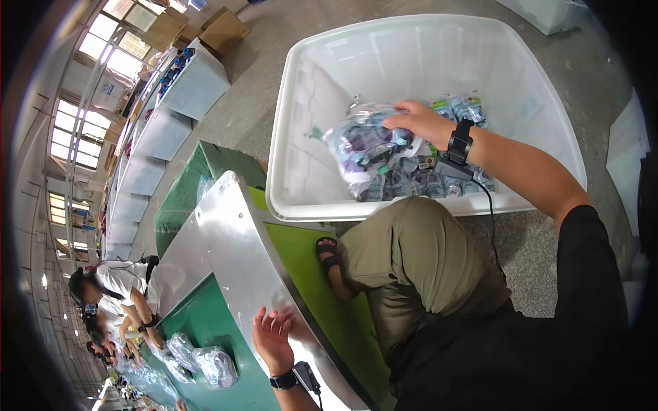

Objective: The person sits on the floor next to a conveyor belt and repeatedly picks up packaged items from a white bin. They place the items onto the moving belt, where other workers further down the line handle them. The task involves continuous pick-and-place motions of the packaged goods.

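My right hand (pixel 428 127) grips a see-through plastic bag (pixel 367 147) packed with soft blue, purple and white goods. It holds the bag inside a large white plastic bin (pixel 315 82), above several smaller bagged packs (pixel 411 179) on the bin's floor. What exactly the goods are, I cannot make out. My left hand (pixel 274 342) is off to the lower left, over the metal edge (pixel 236 240) of a green-topped work table (pixel 229 332), its fingers apart and nothing in them. Plastic-wrapped bundles (pixel 216 365) lie on the green top beyond that hand.
Co-workers (pixel 123 288) lean over the table's far end, at the left. A row of white bins (pixel 195 82) stretches along the far left, with cardboard boxes (pixel 223 31) behind. A green-covered block (pixel 192 178) stands beside the table. Another white bin (pixel 627 151) stands at the right.
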`<state>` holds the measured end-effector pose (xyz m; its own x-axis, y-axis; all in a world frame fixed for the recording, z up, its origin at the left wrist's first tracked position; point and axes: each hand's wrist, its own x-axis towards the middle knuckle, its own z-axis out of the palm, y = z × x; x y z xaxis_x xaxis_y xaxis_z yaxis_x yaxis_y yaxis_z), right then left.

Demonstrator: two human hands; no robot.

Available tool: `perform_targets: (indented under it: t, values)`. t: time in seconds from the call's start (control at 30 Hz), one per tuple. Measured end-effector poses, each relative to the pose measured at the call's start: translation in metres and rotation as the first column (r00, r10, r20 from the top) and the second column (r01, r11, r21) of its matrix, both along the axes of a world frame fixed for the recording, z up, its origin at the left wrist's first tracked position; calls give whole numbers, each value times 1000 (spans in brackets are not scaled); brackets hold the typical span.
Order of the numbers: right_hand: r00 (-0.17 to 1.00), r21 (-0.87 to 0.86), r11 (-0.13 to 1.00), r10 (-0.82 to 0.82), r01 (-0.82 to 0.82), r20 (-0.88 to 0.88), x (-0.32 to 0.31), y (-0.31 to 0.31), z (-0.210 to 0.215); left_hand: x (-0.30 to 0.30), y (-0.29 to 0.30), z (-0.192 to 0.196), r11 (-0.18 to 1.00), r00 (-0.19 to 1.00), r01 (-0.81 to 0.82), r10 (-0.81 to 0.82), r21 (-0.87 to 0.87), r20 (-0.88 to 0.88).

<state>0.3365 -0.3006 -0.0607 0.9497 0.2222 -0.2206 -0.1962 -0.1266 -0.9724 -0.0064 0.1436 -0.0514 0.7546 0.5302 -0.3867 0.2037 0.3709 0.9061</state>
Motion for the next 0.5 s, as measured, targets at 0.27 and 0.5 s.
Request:
perform_targets:
  t: [0.27, 0.5]
  values:
    - [950, -660, 749, -163, -57, -267, 24, -94, -132, -11, -1, -34, 976, 993, -112, 104, 188, 53]
    - [960, -746, 649, -86, -148, -265, 42, -93, -177, -6, 1, -30, 969, 996, -85, 84, 232, 12]
